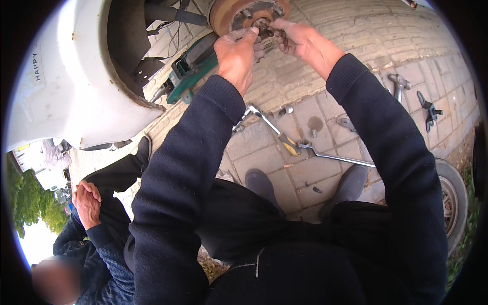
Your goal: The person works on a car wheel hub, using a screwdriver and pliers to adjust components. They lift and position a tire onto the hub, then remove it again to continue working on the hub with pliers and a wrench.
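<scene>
Dark sleeves (175, 152) are stretched to the far side, where the left hand (236, 53) and right hand (307, 44) are held, fingers bent, at the centre of a rusty wheel hub (221, 18); what is gripped cannot be told. Pale paving (249, 152) is strewn with a yellow-handled tool (281, 136) and a long wrench (339, 158). It is flanked by a white vehicle (76, 107) at far left, a person (114, 254) at near left and a tyred wheel (459, 190) at right.

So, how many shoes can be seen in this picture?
3: a grey left shoe and a grey right shoe on the paving, plus a dark shoe on the other person at left; one more may be hidden.
</scene>
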Tool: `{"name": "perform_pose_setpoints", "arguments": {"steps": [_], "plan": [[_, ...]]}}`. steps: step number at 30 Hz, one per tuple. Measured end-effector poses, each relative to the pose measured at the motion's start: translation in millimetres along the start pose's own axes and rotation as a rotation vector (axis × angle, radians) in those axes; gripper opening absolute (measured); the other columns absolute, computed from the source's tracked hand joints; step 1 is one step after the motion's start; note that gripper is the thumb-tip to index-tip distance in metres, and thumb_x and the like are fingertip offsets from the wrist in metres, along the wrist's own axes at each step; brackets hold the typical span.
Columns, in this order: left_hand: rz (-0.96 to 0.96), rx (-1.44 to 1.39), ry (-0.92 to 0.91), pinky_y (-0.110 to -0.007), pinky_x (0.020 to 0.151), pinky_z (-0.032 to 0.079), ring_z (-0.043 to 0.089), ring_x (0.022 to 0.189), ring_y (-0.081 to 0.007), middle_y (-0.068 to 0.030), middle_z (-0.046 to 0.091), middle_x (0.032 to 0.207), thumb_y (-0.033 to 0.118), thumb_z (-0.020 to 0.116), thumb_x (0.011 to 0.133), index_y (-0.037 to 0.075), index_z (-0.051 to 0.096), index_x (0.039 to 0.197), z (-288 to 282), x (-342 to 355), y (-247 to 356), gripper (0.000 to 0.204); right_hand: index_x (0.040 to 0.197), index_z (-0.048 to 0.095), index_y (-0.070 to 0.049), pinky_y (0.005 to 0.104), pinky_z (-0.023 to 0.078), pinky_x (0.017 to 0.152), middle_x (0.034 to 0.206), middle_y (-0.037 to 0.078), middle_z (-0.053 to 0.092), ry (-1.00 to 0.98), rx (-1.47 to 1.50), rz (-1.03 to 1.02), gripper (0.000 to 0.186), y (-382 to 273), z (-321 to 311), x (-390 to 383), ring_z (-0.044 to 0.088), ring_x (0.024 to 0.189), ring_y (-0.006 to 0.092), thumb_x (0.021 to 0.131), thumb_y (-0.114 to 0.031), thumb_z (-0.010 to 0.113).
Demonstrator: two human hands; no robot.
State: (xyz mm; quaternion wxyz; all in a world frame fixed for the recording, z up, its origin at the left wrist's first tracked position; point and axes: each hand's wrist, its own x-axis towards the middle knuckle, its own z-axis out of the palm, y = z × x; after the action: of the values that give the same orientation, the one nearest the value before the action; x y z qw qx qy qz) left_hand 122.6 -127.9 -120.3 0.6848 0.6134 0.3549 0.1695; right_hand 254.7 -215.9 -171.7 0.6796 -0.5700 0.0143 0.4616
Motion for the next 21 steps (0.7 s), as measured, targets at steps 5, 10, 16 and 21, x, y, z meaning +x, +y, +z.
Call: {"name": "perform_pose_setpoints", "arguments": {"steps": [5,10,16,21], "plan": [[0.041,-0.078,0.071,-0.030,0.062,0.056,0.066,0.069,-0.0177,-0.0120,0.069,0.086,0.009,0.072,0.096,-0.010,0.065,0.108,6,3,-3,0.024,0.092,0.067,-0.009,0.0233,0.051,0.061,0.078,-0.004,0.059,-0.004,0.085,0.014,0.013,5,-1,2,0.054,0.066,0.0081,0.096,-0.021,0.072],[0.129,-0.066,0.154,-0.028,0.057,0.050,0.062,0.063,-0.0146,-0.0092,0.068,0.079,0.005,0.073,0.092,-0.010,0.068,0.099,13,5,-10,0.018,0.097,0.070,-0.006,0.0242,0.052,0.063,0.081,-0.002,0.061,-0.024,0.024,-0.170,0.014,15,-6,2,0.055,0.068,0.0081,0.094,-0.019,0.074],[0.153,0.053,0.129,-0.030,0.068,0.057,0.069,0.076,-0.0180,-0.0119,0.071,0.093,0.004,0.070,0.095,-0.009,0.066,0.107,10,10,-13,0.018,0.098,0.071,-0.006,0.0256,0.049,0.066,0.081,-0.003,0.062,0.025,0.017,-0.295,0.014,25,-7,5,0.055,0.071,0.0081,0.093,-0.018,0.076],[0.230,0.099,0.129,-0.029,0.071,0.057,0.068,0.077,-0.0178,-0.0125,0.071,0.093,0.003,0.070,0.094,-0.010,0.066,0.106,6,14,-20,0.019,0.103,0.071,-0.007,0.0243,0.044,0.065,0.080,-0.004,0.061,-0.033,-0.109,-0.544,0.019,29,-11,4,0.053,0.070,0.0065,0.093,-0.021,0.077]]}}
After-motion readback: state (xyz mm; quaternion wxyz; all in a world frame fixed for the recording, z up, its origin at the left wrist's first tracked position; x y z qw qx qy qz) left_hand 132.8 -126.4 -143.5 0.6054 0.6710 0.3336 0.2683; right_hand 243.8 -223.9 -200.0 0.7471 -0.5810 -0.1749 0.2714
